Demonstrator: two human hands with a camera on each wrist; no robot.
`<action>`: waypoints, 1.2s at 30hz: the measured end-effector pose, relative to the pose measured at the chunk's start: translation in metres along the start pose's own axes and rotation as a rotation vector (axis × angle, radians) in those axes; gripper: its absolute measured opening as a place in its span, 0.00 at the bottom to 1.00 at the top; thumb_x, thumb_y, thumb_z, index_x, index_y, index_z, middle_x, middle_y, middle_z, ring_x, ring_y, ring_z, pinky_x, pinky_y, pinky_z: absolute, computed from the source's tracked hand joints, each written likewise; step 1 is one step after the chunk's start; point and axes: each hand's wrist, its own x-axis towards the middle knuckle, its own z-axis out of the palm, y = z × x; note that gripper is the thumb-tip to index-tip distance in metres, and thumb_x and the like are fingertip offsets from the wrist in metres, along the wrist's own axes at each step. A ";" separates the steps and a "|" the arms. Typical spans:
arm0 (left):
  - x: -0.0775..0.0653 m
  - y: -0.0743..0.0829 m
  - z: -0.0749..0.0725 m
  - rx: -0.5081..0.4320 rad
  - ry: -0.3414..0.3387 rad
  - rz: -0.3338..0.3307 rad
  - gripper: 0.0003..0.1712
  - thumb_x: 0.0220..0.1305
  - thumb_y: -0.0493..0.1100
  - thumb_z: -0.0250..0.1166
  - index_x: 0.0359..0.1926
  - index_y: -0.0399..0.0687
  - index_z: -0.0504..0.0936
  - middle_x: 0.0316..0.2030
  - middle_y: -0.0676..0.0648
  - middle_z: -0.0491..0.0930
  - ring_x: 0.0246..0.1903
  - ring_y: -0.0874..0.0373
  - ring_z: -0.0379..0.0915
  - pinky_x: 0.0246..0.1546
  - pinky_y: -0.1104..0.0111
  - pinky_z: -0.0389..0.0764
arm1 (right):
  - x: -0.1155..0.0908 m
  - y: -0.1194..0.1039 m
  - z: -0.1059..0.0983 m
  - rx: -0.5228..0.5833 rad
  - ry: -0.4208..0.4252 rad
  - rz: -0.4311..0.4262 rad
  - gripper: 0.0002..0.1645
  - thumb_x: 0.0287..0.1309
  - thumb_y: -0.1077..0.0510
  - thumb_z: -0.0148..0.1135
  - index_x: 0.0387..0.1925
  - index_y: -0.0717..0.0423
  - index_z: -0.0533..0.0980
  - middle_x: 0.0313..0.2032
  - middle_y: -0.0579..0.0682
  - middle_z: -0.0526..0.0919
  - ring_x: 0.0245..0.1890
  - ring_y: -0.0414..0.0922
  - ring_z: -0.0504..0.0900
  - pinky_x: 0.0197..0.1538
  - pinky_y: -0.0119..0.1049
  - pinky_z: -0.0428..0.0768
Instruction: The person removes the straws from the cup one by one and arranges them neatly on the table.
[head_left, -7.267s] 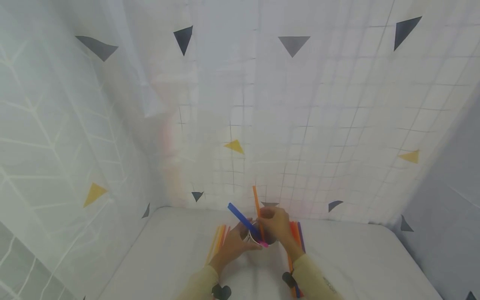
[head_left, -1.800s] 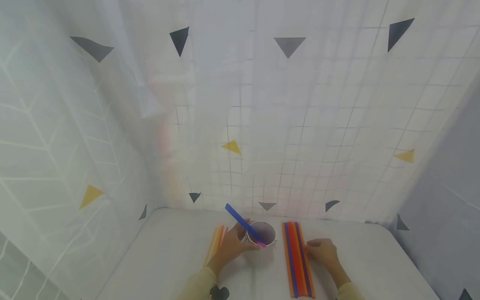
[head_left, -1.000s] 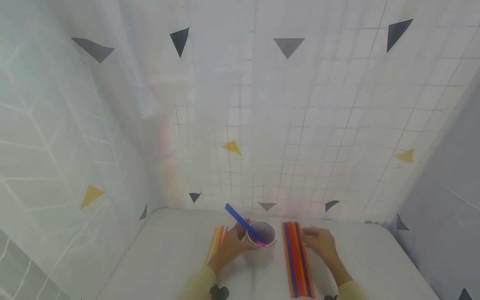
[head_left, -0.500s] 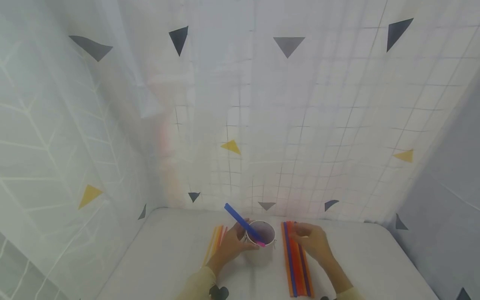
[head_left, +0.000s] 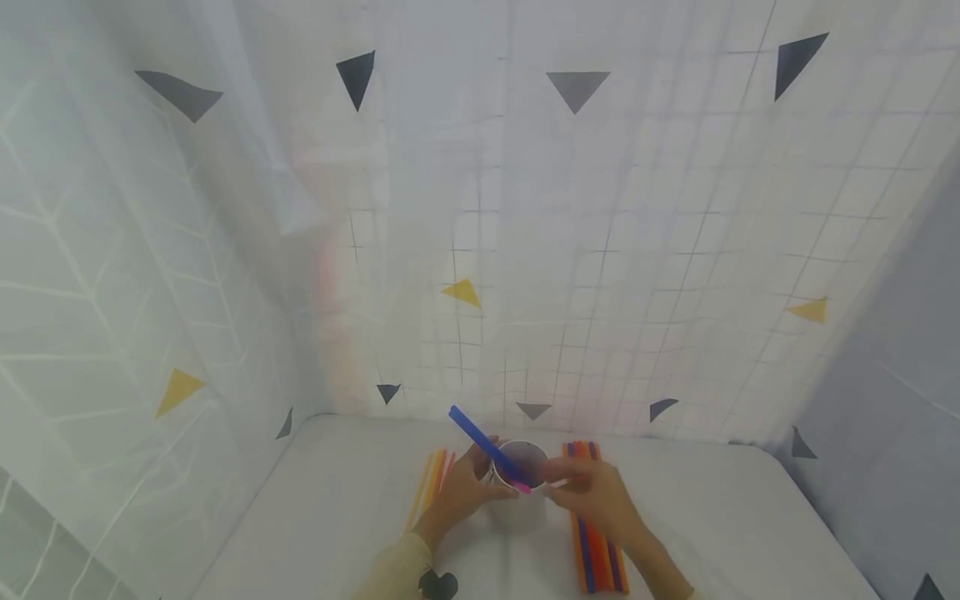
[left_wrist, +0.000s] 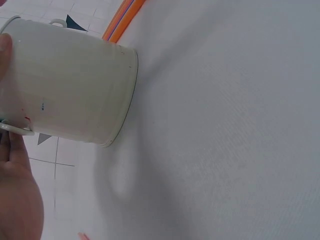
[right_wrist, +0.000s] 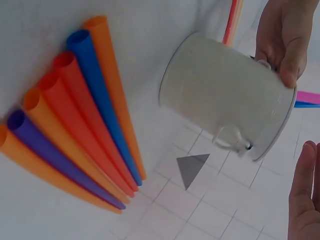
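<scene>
A small white metal pail [head_left: 522,510] with side loops is gripped by my left hand [head_left: 459,492], fingers on the far side and thumb near the rim. Out of the pail lean blue straws [head_left: 477,433], and a pink straw [head_left: 522,487] shows at the near rim. My right hand [head_left: 596,492] is at the pail's right rim, fingers fairly straight, with nothing visible in them; whether they touch the rim cannot be told. Beneath the right forearm lies a row of thick orange, red, blue and purple straws [right_wrist: 80,110].
Left of the pail, partly behind the left hand, lie yellow, orange and pink straws [head_left: 426,487]. A white cloth covers the table [head_left: 337,483]. Patterned sheets [head_left: 420,250] with triangles hang behind and at both sides.
Earlier my right hand held an orange straw in the pail; that hand then went to the right-hand row of straws. Since then it has moved left across the row to the pail's rim. My left hand stays.
</scene>
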 end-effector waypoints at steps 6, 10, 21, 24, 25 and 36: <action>0.001 -0.004 0.000 -0.014 -0.006 0.013 0.57 0.41 0.59 0.79 0.72 0.53 0.62 0.69 0.48 0.65 0.68 0.59 0.59 0.66 0.61 0.63 | -0.001 -0.004 0.012 0.039 -0.030 -0.103 0.19 0.51 0.61 0.74 0.45 0.63 0.82 0.40 0.61 0.86 0.38 0.55 0.86 0.40 0.35 0.85; 0.002 -0.007 -0.001 -0.021 -0.010 0.009 0.59 0.40 0.59 0.80 0.72 0.50 0.62 0.69 0.48 0.65 0.68 0.60 0.59 0.67 0.62 0.62 | -0.002 -0.003 0.022 0.078 -0.037 -0.135 0.19 0.51 0.64 0.73 0.46 0.64 0.81 0.42 0.60 0.85 0.39 0.58 0.86 0.40 0.36 0.85; 0.001 -0.008 0.000 -0.008 0.006 0.002 0.61 0.39 0.60 0.80 0.72 0.48 0.61 0.70 0.48 0.63 0.68 0.55 0.59 0.67 0.59 0.63 | 0.004 0.004 0.045 0.030 0.046 -0.104 0.15 0.50 0.64 0.73 0.43 0.52 0.85 0.41 0.47 0.87 0.45 0.44 0.84 0.45 0.34 0.84; 0.001 -0.008 0.001 0.010 0.011 -0.009 0.61 0.39 0.61 0.80 0.73 0.50 0.61 0.70 0.48 0.63 0.69 0.55 0.59 0.67 0.58 0.63 | 0.005 0.005 0.047 -0.061 0.069 -0.082 0.16 0.50 0.62 0.74 0.42 0.45 0.85 0.39 0.39 0.87 0.44 0.41 0.84 0.45 0.32 0.83; 0.001 -0.009 0.001 0.011 0.012 -0.012 0.61 0.40 0.61 0.79 0.73 0.50 0.61 0.70 0.48 0.62 0.69 0.55 0.59 0.67 0.58 0.63 | 0.005 0.006 0.048 -0.095 0.072 -0.076 0.15 0.50 0.61 0.74 0.41 0.43 0.85 0.39 0.36 0.86 0.44 0.39 0.84 0.45 0.31 0.83; 0.001 -0.009 0.001 0.009 0.022 -0.036 0.59 0.39 0.61 0.79 0.72 0.53 0.63 0.69 0.50 0.64 0.68 0.55 0.60 0.66 0.58 0.64 | 0.008 0.007 0.052 -0.185 0.077 -0.145 0.13 0.51 0.63 0.73 0.39 0.45 0.86 0.37 0.36 0.86 0.42 0.39 0.84 0.44 0.31 0.84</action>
